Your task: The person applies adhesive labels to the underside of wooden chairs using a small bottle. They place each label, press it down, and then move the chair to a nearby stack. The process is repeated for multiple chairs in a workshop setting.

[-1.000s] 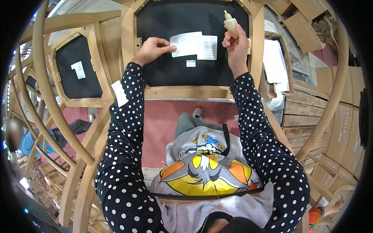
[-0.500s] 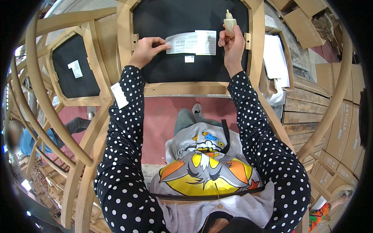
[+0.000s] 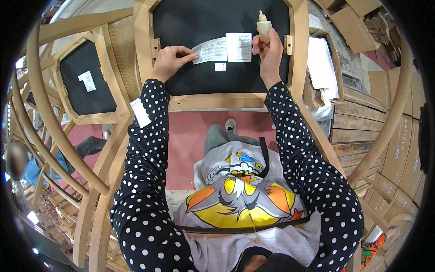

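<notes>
A wooden chair lies turned so that the black underside of its seat faces me, framed by pale wood. On the black cloth are a long printed label, a squarer printed label at its right end, and a tiny white sticker below. My left hand pinches the left end of the long label, which lifts and curves there. In my right hand is a small cream squeeze bottle, held upright with its nozzle up, near the squarer label's right edge.
At left stands another chair with a labelled black underside. A white label strip sticks to my left sleeve. To the right are a carton of white sheets, wooden slats and stacked cardboard boxes. A person is far left.
The squeeze bottle and my right hand have shifted slightly left. My left hand keeps its pinch on the label end, a little lower. The right-hand label now shows more separately from the long one.
</notes>
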Demonstrator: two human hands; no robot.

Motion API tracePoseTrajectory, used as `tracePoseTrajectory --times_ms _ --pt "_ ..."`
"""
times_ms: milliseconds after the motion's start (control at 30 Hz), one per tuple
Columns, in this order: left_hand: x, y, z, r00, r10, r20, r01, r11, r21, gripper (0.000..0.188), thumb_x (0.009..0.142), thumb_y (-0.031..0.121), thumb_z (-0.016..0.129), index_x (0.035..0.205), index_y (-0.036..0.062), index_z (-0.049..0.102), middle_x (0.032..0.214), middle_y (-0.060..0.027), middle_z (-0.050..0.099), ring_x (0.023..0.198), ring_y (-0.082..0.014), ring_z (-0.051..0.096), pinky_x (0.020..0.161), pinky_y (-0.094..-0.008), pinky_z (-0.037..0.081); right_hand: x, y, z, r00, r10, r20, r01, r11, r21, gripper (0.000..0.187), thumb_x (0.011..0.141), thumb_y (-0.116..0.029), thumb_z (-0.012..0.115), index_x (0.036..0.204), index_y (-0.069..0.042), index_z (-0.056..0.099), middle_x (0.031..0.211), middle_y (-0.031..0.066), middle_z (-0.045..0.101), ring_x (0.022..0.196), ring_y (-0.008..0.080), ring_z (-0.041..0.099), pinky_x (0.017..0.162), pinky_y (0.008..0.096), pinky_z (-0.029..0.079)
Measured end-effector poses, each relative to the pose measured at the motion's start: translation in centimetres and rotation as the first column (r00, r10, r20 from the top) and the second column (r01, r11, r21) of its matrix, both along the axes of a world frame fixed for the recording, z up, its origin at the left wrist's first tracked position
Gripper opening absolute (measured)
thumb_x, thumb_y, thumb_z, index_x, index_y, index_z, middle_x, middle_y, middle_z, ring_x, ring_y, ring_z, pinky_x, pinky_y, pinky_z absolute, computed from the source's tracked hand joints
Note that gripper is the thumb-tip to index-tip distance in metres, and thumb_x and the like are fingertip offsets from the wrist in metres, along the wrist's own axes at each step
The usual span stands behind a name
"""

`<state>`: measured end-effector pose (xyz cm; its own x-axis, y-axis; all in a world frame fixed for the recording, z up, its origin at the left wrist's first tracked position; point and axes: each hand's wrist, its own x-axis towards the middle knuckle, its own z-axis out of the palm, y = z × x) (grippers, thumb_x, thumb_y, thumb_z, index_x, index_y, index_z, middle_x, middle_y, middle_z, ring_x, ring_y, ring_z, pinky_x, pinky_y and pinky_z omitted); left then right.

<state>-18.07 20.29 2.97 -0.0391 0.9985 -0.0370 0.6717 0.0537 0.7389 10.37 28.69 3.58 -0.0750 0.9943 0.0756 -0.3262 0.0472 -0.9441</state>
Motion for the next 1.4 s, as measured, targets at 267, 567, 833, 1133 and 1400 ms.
tracePoseTrajectory --times_ms 267,567,833,1133,1400 --pt "-0.2 0.0 -0.5 1.0 -0.016 0.023 0.017 1.0 -0.01 0.035 0.088 0.031 0.083 0.096 -0.0024 0.079 0.083 -0.0065 0.076 0.076 -0.0101 0.065 0.076 -0.0271 0.052 0.0 -0.2 -0.3 1.0 0.009 0.013 -0.009 1.0 -0.011 0.04 0.106 -0.042 0.048 0.106 -0.003 0.057 0.073 0.003 0.063 0.057 0.0076 0.05 0.056 0.023 0.043" --pt "-0.1 -0.1 -0.5 0.998 -0.02 0.06 0.022 0.999 -0.032 0.036 0.089 0.031 0.083 0.096 -0.0035 0.079 0.081 -0.0052 0.075 0.075 -0.009 0.063 0.075 -0.0264 0.051 -0.4 -1.7 0.1 0.987 0.032 0.156 -0.041 0.997 0.058 0.039 0.108 -0.042 0.045 0.109 -0.004 0.057 0.071 0.006 0.069 0.05 0.0051 0.045 0.048 0.0225 0.037" --pt "-0.2 -0.1 -0.8 0.999 -0.02 0.046 0.021 1.0 -0.004 0.038 0.087 0.036 0.083 0.098 0.0001 0.08 0.081 -0.0078 0.076 0.071 -0.0128 0.068 0.071 -0.0275 0.053 -0.8 -3.9 -1.3 0.882 0.15 0.447 -0.219 0.97 0.106 0.039 0.109 -0.041 0.043 0.116 -0.004 0.055 0.082 0.0071 0.077 0.052 0.0023 0.044 0.051 0.022 0.038" --pt "-0.4 0.0 -1.6 0.996 0.001 0.085 0.0 1.0 -0.014 0.036 0.086 0.036 0.083 0.098 0.0015 0.081 0.079 -0.0082 0.076 0.07 -0.0128 0.068 0.069 -0.0278 0.054 -0.9 -3.8 -3.3 0.838 0.152 0.524 -0.284 0.942 0.181 0.035 0.108 -0.036 0.045 0.121 -0.004 0.054 0.089 0.0096 0.079 0.081 0.0142 0.072 0.073 0.0292 0.051" --pt "0.1 -0.1 -1.7 0.999 0.053 0.001 -0.053 0.998 0.03 0.039 0.086 0.039 0.082 0.097 0.0014 0.081 0.08 -0.0116 0.077 0.07 -0.0177 0.072 0.07 -0.0297 0.056 -0.6 -4.9 -4.0 0.813 0.083 0.576 -0.25 0.944 0.216 0.034 0.107 -0.034 0.047 0.125 -0.005 0.05 0.096 0.0086 0.079 0.086 0.0232 0.075 0.076 0.0321 0.054"
